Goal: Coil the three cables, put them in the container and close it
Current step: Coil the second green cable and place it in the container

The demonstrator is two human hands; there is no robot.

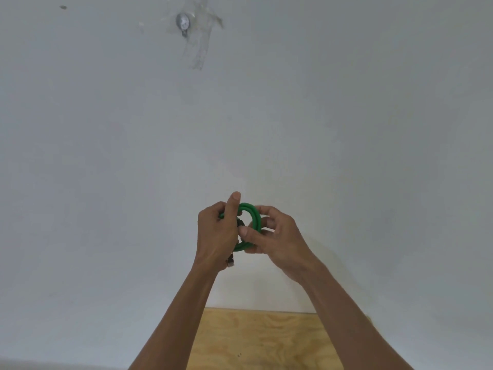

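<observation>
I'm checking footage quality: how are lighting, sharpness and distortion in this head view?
Head view: soft, even light, no hard shadows; the green cable and both hands, left hand and right hand, are slightly soft; the taped fitting above is blurry; wide-angle stretch splays the forearms.

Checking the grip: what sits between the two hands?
In the head view, the coiled green cable sits between the left hand and the right hand, both holding it; one connector end hangs below the left hand.

No text, label, brand, number or sign can be read anywhere in this view.
</observation>
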